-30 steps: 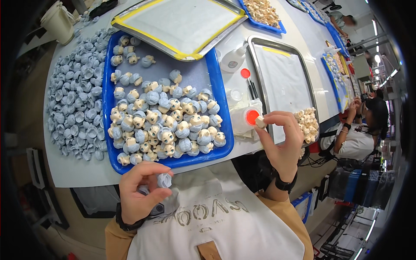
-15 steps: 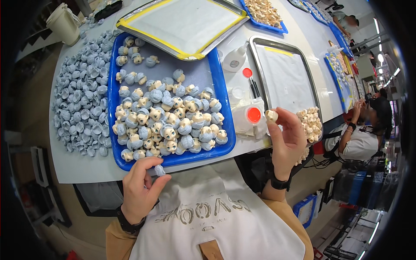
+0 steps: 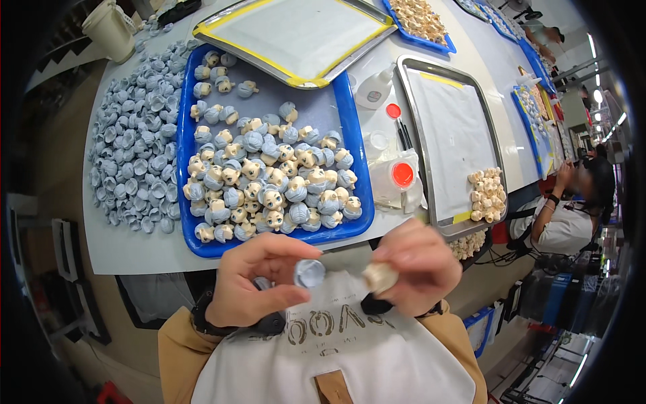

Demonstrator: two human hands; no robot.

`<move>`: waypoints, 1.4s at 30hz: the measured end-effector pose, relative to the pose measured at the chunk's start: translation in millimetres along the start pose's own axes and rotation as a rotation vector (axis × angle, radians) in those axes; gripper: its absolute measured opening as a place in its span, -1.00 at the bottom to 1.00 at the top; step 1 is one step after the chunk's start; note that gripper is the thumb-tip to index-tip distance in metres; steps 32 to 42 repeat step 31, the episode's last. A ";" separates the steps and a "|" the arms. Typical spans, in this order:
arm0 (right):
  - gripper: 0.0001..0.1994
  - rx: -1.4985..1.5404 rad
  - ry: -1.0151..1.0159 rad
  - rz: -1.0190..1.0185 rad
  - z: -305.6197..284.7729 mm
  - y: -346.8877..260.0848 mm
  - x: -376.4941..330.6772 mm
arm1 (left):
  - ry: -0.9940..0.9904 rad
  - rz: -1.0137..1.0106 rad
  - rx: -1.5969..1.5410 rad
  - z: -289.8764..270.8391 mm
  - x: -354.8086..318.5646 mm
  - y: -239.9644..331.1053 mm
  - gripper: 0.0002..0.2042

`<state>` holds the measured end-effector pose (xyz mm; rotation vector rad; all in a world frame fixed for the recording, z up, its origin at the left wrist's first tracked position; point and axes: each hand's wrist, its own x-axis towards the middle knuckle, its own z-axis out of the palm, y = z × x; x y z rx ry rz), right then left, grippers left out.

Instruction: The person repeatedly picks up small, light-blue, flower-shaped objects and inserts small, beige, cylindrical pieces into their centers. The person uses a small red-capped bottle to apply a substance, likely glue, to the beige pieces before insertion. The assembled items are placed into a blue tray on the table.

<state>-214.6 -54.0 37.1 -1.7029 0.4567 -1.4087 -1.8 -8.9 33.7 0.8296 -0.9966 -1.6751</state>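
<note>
The fingers of the left hand are pinching a small grey-blue hair cap between thumb and fingertips, holding it low in front of the person's chest. Just beside it, the fingers of the right hand are curling around and gripping a cream doll head, its pale end facing the cap; the two pieces are sitting close together but not touching. Both hands are hovering over a white apron, near the front edge of the tabletop.

Beyond the hands, a blue tray is lying on the tabletop, holding a crowd of finished doll heads with grey-blue hair. To the person's left of the tray, a loose heap of grey-blue hair caps is spreading over the bare surface. To the right of the tray, a small clear bottle with a red lid is standing, with a second red-capped bottle farther back. Next to these, a metal tray is carrying a cluster of bare cream heads at its near right corner.

Farther away, a yellow-edged tray is resting partly over the blue one, and a beige cup is standing at the far left. At the right rim, another person is sitting at the same line.
</note>
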 end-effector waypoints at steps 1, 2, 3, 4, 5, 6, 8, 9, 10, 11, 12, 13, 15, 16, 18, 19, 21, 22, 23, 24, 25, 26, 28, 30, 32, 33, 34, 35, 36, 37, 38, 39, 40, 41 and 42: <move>-0.61 -0.037 -0.036 0.004 4.6 -3.1 3.4 | -0.027 -0.005 0.014 0.5 1.6 0.5 -0.61; -0.62 -0.096 -0.066 -0.004 6.8 -5.5 6.3 | -0.052 -0.010 0.028 0.6 2.9 1.0 -0.61; -0.62 -0.146 -0.100 -0.019 8.3 -6.7 7.4 | -0.069 -0.011 0.049 1.6 2.1 0.3 -0.61; -0.62 -0.195 -0.135 -0.032 9.8 -7.2 7.9 | -0.057 0.006 0.040 3.1 1.4 -1.3 -0.62; -0.64 -0.248 -0.149 -0.026 11.7 -7.4 7.4 | -0.044 0.023 0.030 4.6 0.7 -3.7 -0.62; -0.64 -0.277 -0.185 -0.028 12.0 -6.3 7.8 | -0.032 0.038 0.019 4.6 0.6 -5.9 -0.62; -0.64 -0.334 -0.258 -0.031 12.4 -3.7 9.0 | -0.042 0.020 0.053 1.2 -0.2 -8.4 -0.63; -0.63 -0.326 -0.280 -0.030 12.8 -2.6 9.5 | -0.049 0.012 0.071 -0.4 -0.2 -8.4 -0.64; -0.63 -0.317 -0.303 -0.030 13.0 -1.1 9.8 | -0.027 0.018 0.033 1.2 0.0 -9.2 -0.66; -0.62 -0.307 -0.327 -0.031 13.4 0.0 10.4 | -0.004 0.025 -0.004 5.0 0.1 -10.5 -0.67; -0.60 -0.349 -0.322 -0.033 14.5 0.0 11.9 | 0.017 0.032 -0.040 6.9 0.6 -11.3 -0.69; -0.59 -0.391 -0.318 -0.036 17.0 -0.7 14.3 | 0.017 -0.008 -0.075 6.1 0.6 -9.8 -0.71; -0.56 -0.502 -0.278 -0.069 23.7 -0.1 14.4 | 0.013 -0.087 -0.149 4.4 0.1 -4.3 -0.73; -0.56 -0.571 -0.242 -0.100 28.9 0.9 10.6 | -0.025 -0.124 -0.130 2.8 -0.2 -4.4 -0.73; -0.55 -0.658 -0.240 -0.129 31.3 2.7 6.4 | -0.093 -0.198 -0.091 -0.8 -2.7 -7.3 -0.72; -0.56 -0.676 -0.275 -0.127 29.8 3.4 5.0 | -0.103 -0.193 -0.028 -1.5 -2.6 -6.1 -0.72; -0.57 -0.661 -0.313 -0.112 28.7 4.2 3.4 | -0.120 -0.197 -0.040 -0.3 -1.5 -6.0 -0.74; -0.57 -0.624 -0.329 -0.104 28.7 6.9 2.7 | -0.129 -0.197 -0.046 0.0 -1.4 -5.8 -0.74; -0.57 -0.587 -0.345 -0.096 28.6 10.9 1.1 | -0.119 -0.213 -0.022 -1.5 -2.6 -6.6 -0.74; -0.57 -0.553 -0.355 -0.089 29.2 13.6 1.3 | -0.114 -0.230 0.007 -5.0 -3.0 -7.3 -0.75; -0.55 -0.550 -0.388 -0.082 30.6 14.9 3.5 | -0.108 -0.247 0.035 -8.7 -3.5 -7.0 -0.75; -0.53 -0.548 -0.420 -0.076 32.4 16.8 6.6 | -0.109 -0.243 0.051 -13.2 -4.1 -5.2 -0.75; -0.47 -0.545 -0.448 -0.048 38.4 18.6 12.1 | -0.109 -0.249 0.089 -22.0 -7.4 0.7 -0.75; -0.40 -0.553 -0.458 -0.020 43.8 15.6 22.0 | -0.064 -0.212 0.172 -25.8 -8.6 7.2 -0.71; -0.35 -0.509 -0.414 0.025 42.7 12.4 23.5 | -0.044 -0.193 0.231 -29.2 -9.2 11.1 -0.69; -0.35 -0.509 -0.414 0.025 42.7 12.4 23.5 | -0.044 -0.193 0.231 -29.2 -9.2 11.1 -0.69; -0.35 -0.509 -0.414 0.025 42.7 12.4 23.5 | -0.044 -0.193 0.231 -29.2 -9.2 11.1 -0.69; -0.35 -0.509 -0.414 0.025 42.7 12.4 23.5 | -0.044 -0.193 0.231 -29.2 -9.2 11.1 -0.69; -0.35 -0.509 -0.414 0.025 42.7 12.4 23.5 | -0.044 -0.193 0.231 -29.2 -9.2 11.1 -0.69; -0.35 -0.509 -0.414 0.025 42.7 12.4 23.5 | -0.044 -0.193 0.231 -29.2 -9.2 11.1 -0.69; -0.35 -0.509 -0.414 0.025 42.7 12.4 23.5 | -0.044 -0.193 0.231 -29.2 -9.2 11.1 -0.69; -0.35 -0.509 -0.414 0.025 42.7 12.4 23.5 | -0.044 -0.193 0.231 -29.2 -9.2 11.1 -0.69; -0.35 -0.509 -0.414 0.025 42.7 12.4 23.5 | -0.044 -0.193 0.231 -29.2 -9.2 11.1 -0.69; -0.35 -0.509 -0.414 0.025 42.7 12.4 23.5 | -0.044 -0.193 0.231 -29.2 -9.2 11.1 -0.69; -0.35 -0.509 -0.414 0.025 42.7 12.4 23.5 | -0.044 -0.193 0.231 -29.2 -9.2 11.1 -0.69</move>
